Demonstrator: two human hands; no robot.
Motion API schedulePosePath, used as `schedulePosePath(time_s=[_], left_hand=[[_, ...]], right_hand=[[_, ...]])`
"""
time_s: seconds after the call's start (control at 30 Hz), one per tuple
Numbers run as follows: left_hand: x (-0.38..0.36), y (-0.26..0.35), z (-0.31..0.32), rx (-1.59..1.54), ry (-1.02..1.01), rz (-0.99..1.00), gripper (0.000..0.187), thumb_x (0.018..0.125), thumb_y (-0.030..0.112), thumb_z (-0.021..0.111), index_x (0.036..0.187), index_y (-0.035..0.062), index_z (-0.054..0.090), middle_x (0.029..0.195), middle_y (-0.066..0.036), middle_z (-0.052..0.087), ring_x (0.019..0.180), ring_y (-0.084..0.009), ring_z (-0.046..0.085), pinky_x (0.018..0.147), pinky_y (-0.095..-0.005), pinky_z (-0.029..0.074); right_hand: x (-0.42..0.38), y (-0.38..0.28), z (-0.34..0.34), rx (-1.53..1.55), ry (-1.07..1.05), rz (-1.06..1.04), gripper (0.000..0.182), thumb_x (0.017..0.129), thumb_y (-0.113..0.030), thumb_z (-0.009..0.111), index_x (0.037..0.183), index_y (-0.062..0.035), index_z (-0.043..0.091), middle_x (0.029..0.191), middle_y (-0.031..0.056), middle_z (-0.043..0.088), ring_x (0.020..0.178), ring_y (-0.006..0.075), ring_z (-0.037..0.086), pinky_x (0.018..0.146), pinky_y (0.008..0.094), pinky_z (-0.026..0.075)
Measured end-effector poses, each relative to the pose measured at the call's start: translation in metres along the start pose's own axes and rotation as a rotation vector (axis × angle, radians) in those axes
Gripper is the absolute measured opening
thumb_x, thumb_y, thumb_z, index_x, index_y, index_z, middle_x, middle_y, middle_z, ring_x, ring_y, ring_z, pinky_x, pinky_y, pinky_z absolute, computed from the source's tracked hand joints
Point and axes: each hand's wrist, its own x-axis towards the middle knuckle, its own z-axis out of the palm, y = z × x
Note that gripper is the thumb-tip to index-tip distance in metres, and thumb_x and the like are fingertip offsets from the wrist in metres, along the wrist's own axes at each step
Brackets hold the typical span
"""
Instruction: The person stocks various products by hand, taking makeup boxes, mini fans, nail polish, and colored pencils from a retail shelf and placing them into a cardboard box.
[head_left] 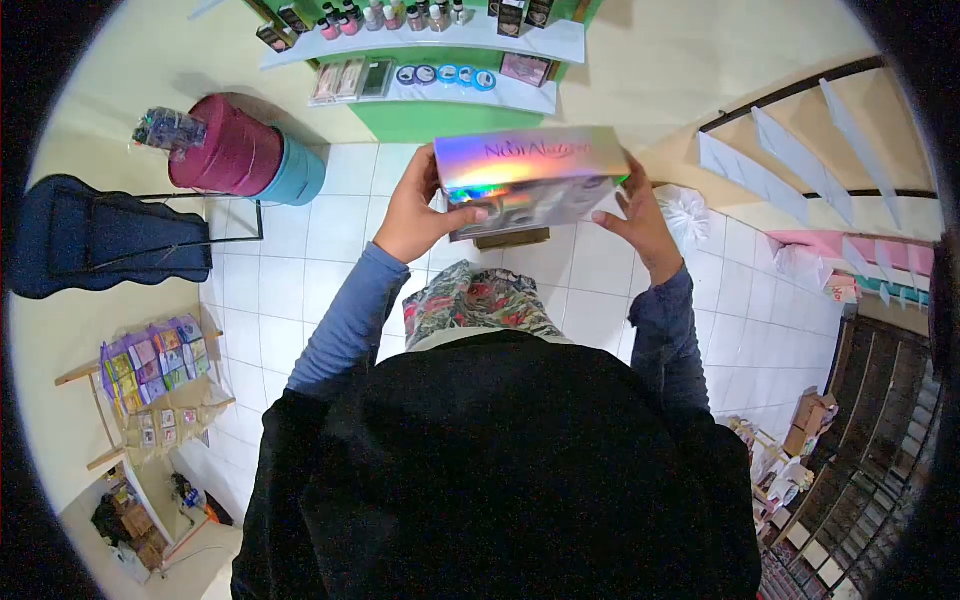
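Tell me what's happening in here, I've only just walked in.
Someone in a black top is holding up a shiny, rainbow-sheened box in front of them, with the left hand at one end and the right hand at the other. Beyond it, wall shelves carry small bottles and round containers. Off to the left, a maroon drum and a light blue one stand against the wall.

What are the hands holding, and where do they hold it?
A shiny box: left hand on its left end, right hand on its right end.
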Motion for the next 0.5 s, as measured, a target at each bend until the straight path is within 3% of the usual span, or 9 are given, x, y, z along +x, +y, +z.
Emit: schedulePosePath(time_s=[0.1, 0.2, 0.3, 0.33, 0.43, 0.47, 0.5], left_hand=[[-0.006, -0.017, 0.001, 0.298, 0.007, -0.025, 0.074, 0.061, 0.010, 0.082, 0.124, 0.0024, 0.042, 0.106, -0.011, 0.058, 0.103, -0.0196, 0.055, 0.088, -0.0322, 0.044], [-0.008, -0.022, 0.006, 0.400, -0.035, -0.019, 0.070, 0.062, 0.011, 0.081, 0.121, 0.0017, 0.044, 0.105, -0.014, 0.058, 0.100, -0.0244, 0.057, 0.088, -0.0327, 0.045], [-0.004, -0.025, 0.004, 0.408, -0.109, -0.028, 0.069, 0.062, 0.009, 0.080, 0.121, 0.0026, 0.044, 0.107, -0.015, 0.058, 0.101, -0.0274, 0.057, 0.089, -0.0336, 0.045], [-0.003, -0.027, 0.002, 0.394, -0.134, -0.030, 0.069, 0.062, 0.009, 0.080, 0.121, 0.0030, 0.044, 0.108, -0.015, 0.058, 0.101, -0.0272, 0.057, 0.088, -0.0336, 0.045], [0.004, -0.039, -0.009, 0.378, -0.219, -0.039, 0.073, 0.060, 0.010, 0.082, 0.122, 0.0045, 0.044, 0.108, -0.014, 0.058, 0.103, -0.0267, 0.056, 0.089, -0.0338, 0.044], [0.007, -0.039, -0.013, 0.372, -0.250, -0.081, 0.074, 0.059, 0.010, 0.082, 0.123, 0.0044, 0.044, 0.108, -0.013, 0.058, 0.104, -0.0268, 0.056, 0.090, -0.0339, 0.044], [0.010, -0.040, -0.017, 0.367, -0.280, -0.123, 0.075, 0.058, 0.010, 0.082, 0.123, 0.0044, 0.044, 0.108, -0.013, 0.058, 0.105, -0.0270, 0.056, 0.091, -0.0340, 0.043]], right_hand=[[-0.005, -0.014, -0.002, -0.162, 0.074, -0.121, 0.100, 0.062, -0.033, 0.082, 0.141, -0.0134, 0.025, 0.143, 0.0101, 0.031, 0.135, 0.0308, 0.022, 0.105, 0.0582, 0.017], [0.004, -0.016, 0.005, -0.503, -0.051, -0.385, 0.098, 0.060, -0.038, 0.081, 0.141, -0.0167, 0.029, 0.144, 0.0111, 0.029, 0.135, 0.0372, 0.020, 0.105, 0.0619, 0.015], [0.010, -0.018, 0.031, -0.719, -0.186, -0.287, 0.096, 0.057, -0.037, 0.081, 0.139, -0.0199, 0.033, 0.145, 0.0112, 0.029, 0.135, 0.0388, 0.020, 0.107, 0.0583, 0.016], [0.011, -0.021, 0.041, -0.772, -0.192, -0.276, 0.088, 0.059, -0.030, 0.079, 0.136, -0.0204, 0.038, 0.139, 0.0106, 0.038, 0.130, 0.0349, 0.032, 0.106, 0.0536, 0.022], [0.023, -0.015, 0.058, -0.643, -0.313, -0.156, 0.078, 0.061, -0.024, 0.077, 0.131, -0.0185, 0.043, 0.128, 0.0105, 0.049, 0.117, 0.0326, 0.045, 0.102, 0.0466, 0.032], [0.027, -0.010, 0.062, -0.558, -0.284, -0.243, 0.070, 0.063, -0.020, 0.075, 0.127, -0.0155, 0.045, 0.118, 0.0110, 0.055, 0.107, 0.0328, 0.052, 0.095, 0.0434, 0.038], [0.029, -0.008, 0.065, -0.561, -0.269, -0.216, 0.070, 0.063, -0.020, 0.075, 0.126, -0.0144, 0.046, 0.117, 0.0117, 0.055, 0.107, 0.0331, 0.052, 0.095, 0.0420, 0.039]])
